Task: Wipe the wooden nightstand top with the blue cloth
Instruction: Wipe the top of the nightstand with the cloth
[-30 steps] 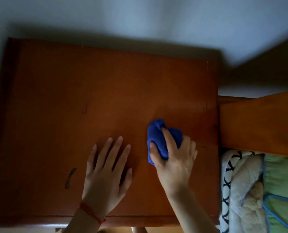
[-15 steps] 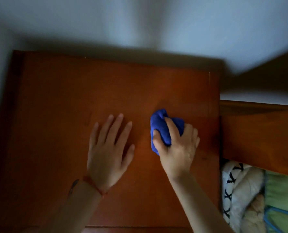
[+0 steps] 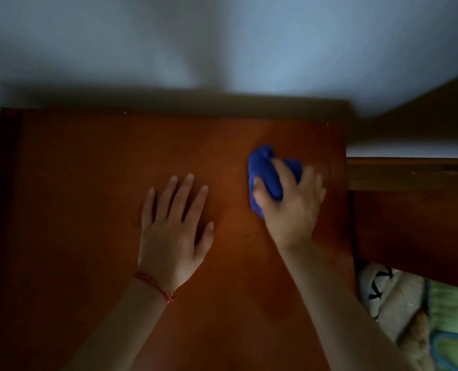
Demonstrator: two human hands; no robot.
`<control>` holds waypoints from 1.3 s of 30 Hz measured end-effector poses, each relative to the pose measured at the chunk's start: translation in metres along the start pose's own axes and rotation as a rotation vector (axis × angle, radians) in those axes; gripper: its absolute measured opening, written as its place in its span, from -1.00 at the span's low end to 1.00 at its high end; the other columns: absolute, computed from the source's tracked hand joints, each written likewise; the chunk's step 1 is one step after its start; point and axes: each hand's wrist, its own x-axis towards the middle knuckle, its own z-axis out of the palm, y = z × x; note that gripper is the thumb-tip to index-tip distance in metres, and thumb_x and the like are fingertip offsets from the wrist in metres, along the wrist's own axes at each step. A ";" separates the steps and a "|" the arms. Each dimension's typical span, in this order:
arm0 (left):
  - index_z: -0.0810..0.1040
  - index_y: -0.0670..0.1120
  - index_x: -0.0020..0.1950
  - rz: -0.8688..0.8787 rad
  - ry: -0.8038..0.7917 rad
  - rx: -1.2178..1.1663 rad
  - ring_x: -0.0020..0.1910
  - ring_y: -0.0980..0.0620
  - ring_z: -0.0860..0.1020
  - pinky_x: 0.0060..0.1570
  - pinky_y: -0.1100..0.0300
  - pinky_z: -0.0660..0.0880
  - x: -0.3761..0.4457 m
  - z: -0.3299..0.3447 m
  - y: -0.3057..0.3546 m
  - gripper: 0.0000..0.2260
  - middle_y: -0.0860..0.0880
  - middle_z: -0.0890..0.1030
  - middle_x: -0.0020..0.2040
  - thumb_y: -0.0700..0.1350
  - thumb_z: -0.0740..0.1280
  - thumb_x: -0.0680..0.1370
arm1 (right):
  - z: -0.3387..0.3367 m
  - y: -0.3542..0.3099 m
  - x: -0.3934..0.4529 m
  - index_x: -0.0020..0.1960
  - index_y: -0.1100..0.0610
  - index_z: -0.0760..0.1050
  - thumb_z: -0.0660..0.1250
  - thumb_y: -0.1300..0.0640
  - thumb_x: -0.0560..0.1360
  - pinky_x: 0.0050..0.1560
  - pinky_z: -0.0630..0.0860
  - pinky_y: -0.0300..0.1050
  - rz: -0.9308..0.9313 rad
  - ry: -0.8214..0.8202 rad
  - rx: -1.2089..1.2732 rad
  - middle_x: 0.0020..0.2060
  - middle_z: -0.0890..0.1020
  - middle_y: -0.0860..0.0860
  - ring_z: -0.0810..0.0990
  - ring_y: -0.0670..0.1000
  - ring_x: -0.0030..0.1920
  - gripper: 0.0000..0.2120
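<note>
The reddish-brown wooden nightstand top (image 3: 83, 188) fills most of the head view. My right hand (image 3: 292, 210) is closed on a bunched blue cloth (image 3: 264, 170) and presses it onto the wood near the right rear part of the top. Part of the cloth is hidden under my fingers. My left hand (image 3: 173, 234) lies flat on the middle of the top, fingers spread, holding nothing; a red string bracelet is on its wrist.
A pale wall (image 3: 222, 44) runs along the back edge. A wooden bed frame (image 3: 415, 218) adjoins the right side of the nightstand, with patterned white and green bedding (image 3: 410, 311) below it at the lower right.
My right hand has slid the blue cloth away from me toward the back right of the top. My left hand has also shifted farther in from the front edge.
</note>
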 end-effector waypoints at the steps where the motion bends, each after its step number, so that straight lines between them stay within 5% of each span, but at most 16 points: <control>1: 0.38 -0.13 0.35 -0.002 0.003 -0.003 0.38 -0.18 0.24 0.34 -0.17 0.08 0.000 0.000 0.000 -0.54 -0.21 0.38 0.37 0.08 0.12 0.53 | 0.007 -0.001 0.020 0.07 0.10 0.57 0.23 -0.14 0.41 -0.14 0.36 0.01 0.023 0.029 -0.016 -0.18 0.53 0.22 0.47 0.23 -0.18 -0.60; 14: 0.41 -0.10 0.34 -0.021 -0.020 -0.042 0.38 -0.16 0.25 0.35 -0.19 0.10 0.000 -0.001 -0.001 -0.55 -0.17 0.39 0.38 0.07 0.15 0.52 | 0.027 -0.019 0.073 0.08 0.12 0.56 0.20 -0.14 0.40 -0.14 0.36 0.03 0.159 0.040 -0.036 -0.17 0.52 0.24 0.47 0.27 -0.15 -0.58; 21: 0.35 -0.05 0.35 -0.023 -0.016 -0.057 0.37 -0.14 0.27 0.35 -0.15 0.09 0.001 -0.001 -0.003 -0.56 -0.14 0.40 0.37 0.06 0.16 0.50 | 0.025 -0.023 0.075 0.14 0.05 0.53 0.17 -0.20 0.41 -0.12 0.29 -0.04 -0.045 -0.107 -0.039 -0.14 0.51 0.20 0.45 0.22 -0.12 -0.54; 25: 0.40 -0.07 0.34 -0.026 -0.019 -0.061 0.37 -0.15 0.27 0.34 -0.17 0.10 0.003 -0.001 -0.002 -0.55 -0.15 0.41 0.37 0.06 0.18 0.49 | 0.028 -0.025 0.071 0.15 0.10 0.53 0.16 -0.18 0.41 -0.09 0.37 0.05 0.193 -0.002 -0.035 -0.13 0.50 0.26 0.44 0.27 -0.12 -0.52; 30: 0.39 -0.07 0.34 -0.024 -0.015 -0.070 0.37 -0.15 0.28 0.34 -0.19 0.14 0.002 -0.002 -0.002 -0.56 -0.15 0.41 0.36 0.06 0.18 0.49 | 0.038 -0.047 0.067 0.15 0.11 0.52 0.19 -0.15 0.43 -0.14 0.36 0.01 -0.059 -0.100 -0.017 -0.11 0.51 0.22 0.44 0.23 -0.16 -0.56; 39: 0.38 -0.13 0.33 -0.005 0.073 -0.140 0.38 -0.13 0.28 0.34 -0.18 0.16 -0.008 -0.004 -0.006 -0.60 -0.19 0.42 0.35 -0.02 0.18 0.53 | 0.010 -0.055 -0.024 0.19 0.07 0.46 0.17 -0.14 0.46 -0.09 0.30 -0.05 -0.008 -0.143 -0.006 -0.09 0.51 0.22 0.44 0.18 -0.16 -0.59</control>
